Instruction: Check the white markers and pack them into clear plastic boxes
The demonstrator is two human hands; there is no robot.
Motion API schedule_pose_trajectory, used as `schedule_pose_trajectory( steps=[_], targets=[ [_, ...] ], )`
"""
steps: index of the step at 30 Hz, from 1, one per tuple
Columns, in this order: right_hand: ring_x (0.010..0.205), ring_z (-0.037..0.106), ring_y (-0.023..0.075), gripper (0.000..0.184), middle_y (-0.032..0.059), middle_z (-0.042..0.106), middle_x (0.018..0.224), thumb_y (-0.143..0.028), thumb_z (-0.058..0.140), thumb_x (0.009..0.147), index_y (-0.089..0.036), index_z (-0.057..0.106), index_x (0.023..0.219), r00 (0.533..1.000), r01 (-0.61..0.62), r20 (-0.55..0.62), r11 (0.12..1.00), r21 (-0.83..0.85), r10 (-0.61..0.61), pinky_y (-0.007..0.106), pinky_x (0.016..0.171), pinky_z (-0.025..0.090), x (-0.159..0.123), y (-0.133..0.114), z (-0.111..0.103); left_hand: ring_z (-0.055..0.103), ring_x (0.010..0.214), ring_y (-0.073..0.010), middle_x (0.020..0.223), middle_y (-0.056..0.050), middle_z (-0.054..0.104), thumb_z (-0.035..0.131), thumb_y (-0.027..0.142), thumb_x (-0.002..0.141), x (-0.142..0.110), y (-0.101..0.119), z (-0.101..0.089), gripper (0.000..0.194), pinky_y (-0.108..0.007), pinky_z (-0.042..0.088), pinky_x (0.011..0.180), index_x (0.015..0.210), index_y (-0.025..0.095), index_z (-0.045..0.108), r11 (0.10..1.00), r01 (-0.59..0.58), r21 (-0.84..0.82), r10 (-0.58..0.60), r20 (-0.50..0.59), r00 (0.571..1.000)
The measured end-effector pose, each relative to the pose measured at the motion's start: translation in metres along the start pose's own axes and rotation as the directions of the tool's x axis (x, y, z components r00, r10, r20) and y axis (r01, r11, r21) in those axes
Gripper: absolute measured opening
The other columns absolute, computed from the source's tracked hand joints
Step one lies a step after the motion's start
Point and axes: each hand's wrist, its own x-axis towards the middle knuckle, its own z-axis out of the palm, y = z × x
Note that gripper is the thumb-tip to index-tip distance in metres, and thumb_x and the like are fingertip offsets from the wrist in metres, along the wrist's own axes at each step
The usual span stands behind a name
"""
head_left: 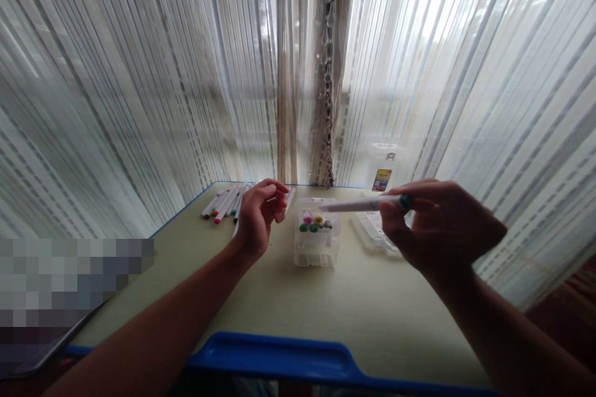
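Note:
My right hand [431, 223] pinches a white marker [356, 204] near its dark teal end, above the table's right side. The marker lies nearly level, its other end pointing left over a clear plastic case [316, 254]. Inside the case several markers [315, 223] show green, pink, yellow and grey ends. Left of the case is my left hand [263, 214], its fingers loosely bent and apart, with nothing visible in them. Behind and beside it lie several loose white markers [226, 203] with coloured ends, partly hidden by the hand.
A clear plastic lid or tray [372, 232] lies right of the case, partly behind my right hand. A clear upright piece with a yellow and blue label [382, 180] stands behind it. The pale table [288, 304] has a blue rim [279, 350]. Striped curtains [223, 74] hang behind.

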Motion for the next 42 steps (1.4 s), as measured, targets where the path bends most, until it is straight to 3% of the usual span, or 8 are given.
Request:
schedule_pose_trajectory(
  steps=[5, 9, 16, 23, 30, 35, 42],
  targets=[
    [0.048, 0.063, 0.0124, 0.021, -0.0034, 0.067, 0.064, -0.014, 0.084, 0.072, -0.022, 0.070, 0.086, 0.990, 0.112, 0.102, 0.985, -0.133, -0.099, 0.025, 0.043, 0.049, -0.009, 0.003, 0.003, 0.043, 0.044, -0.0085, 0.057, 0.000, 0.055, 0.060, 0.029, 0.074, -0.001, 0.000, 0.001, 0.016, -0.022, 0.030, 0.044, 0.073, 0.014, 0.067, 1.000, 0.010, 0.010, -0.010, 0.005, 1.000],
    [0.045, 0.058, 0.0095, 0.020, -0.0040, 0.066, 0.064, -0.016, 0.084, 0.075, -0.021, 0.068, 0.085, 0.970, 0.146, 0.217, 0.978, -0.147, -0.112, 0.025, 0.047, 0.050, -0.013, 0.004, 0.005, 0.043, 0.045, -0.0079, 0.059, 0.000, 0.056, 0.059, 0.029, 0.075, -0.002, -0.002, 0.000, 0.017, -0.022, 0.031, 0.044, 0.073, 0.014, 0.067, 1.000, 0.006, 0.010, -0.007, 0.017, 1.000],
    [0.041, 0.055, 0.0065, 0.016, -0.0035, 0.068, 0.068, -0.019, 0.080, 0.082, -0.021, 0.065, 0.088, 0.941, 0.186, 0.319, 0.961, -0.205, -0.114, 0.021, 0.044, 0.045, -0.015, 0.000, 0.012, 0.044, 0.045, -0.0078, 0.060, 0.000, 0.055, 0.059, 0.028, 0.075, -0.002, -0.002, 0.000, 0.015, -0.021, 0.031, 0.044, 0.074, 0.014, 0.066, 1.000, 0.000, 0.017, 0.000, 0.004, 1.000],
    [0.042, 0.053, 0.0068, 0.009, 0.0010, 0.073, 0.078, -0.023, 0.075, 0.089, -0.021, 0.066, 0.092, 0.897, 0.133, 0.438, 0.979, -0.158, -0.051, 0.022, 0.046, 0.045, -0.019, 0.000, 0.016, 0.043, 0.046, -0.0078, 0.060, 0.000, 0.055, 0.061, 0.027, 0.074, -0.001, 0.000, 0.002, 0.014, -0.021, 0.031, 0.043, 0.074, 0.014, 0.065, 0.999, 0.008, 0.031, -0.008, -0.004, 1.000],
    [0.041, 0.049, 0.0062, 0.015, -0.0035, 0.062, 0.066, -0.026, 0.074, 0.088, -0.021, 0.061, 0.084, 0.865, 0.093, 0.502, 0.983, -0.158, -0.001, 0.020, 0.045, 0.041, -0.022, 0.000, 0.019, 0.042, 0.044, -0.0068, 0.059, 0.001, 0.054, 0.062, 0.026, 0.074, -0.001, 0.000, 0.002, 0.012, -0.021, 0.031, 0.043, 0.075, 0.014, 0.065, 0.999, 0.021, 0.043, -0.021, -0.009, 1.000],
    [0.043, 0.049, 0.0060, 0.014, -0.0026, 0.063, 0.069, -0.026, 0.072, 0.089, -0.020, 0.060, 0.085, 0.823, 0.044, 0.567, 0.989, -0.141, 0.044, 0.020, 0.046, 0.040, -0.025, 0.003, 0.022, 0.043, 0.044, -0.0066, 0.060, 0.001, 0.055, 0.061, 0.025, 0.075, -0.002, 0.000, 0.001, 0.012, -0.021, 0.032, 0.044, 0.076, 0.014, 0.065, 0.998, 0.012, 0.061, -0.012, -0.004, 1.000],
    [0.044, 0.049, 0.0068, 0.011, 0.0004, 0.065, 0.075, -0.027, 0.071, 0.091, -0.019, 0.064, 0.089, 0.812, 0.015, 0.581, 0.992, -0.125, 0.061, 0.022, 0.047, 0.040, -0.025, 0.006, 0.021, 0.043, 0.044, -0.0066, 0.060, 0.001, 0.055, 0.062, 0.025, 0.076, -0.002, -0.001, 0.002, 0.011, -0.021, 0.031, 0.043, 0.076, 0.014, 0.065, 0.998, 0.017, 0.059, -0.017, -0.002, 1.000]
  ],
)
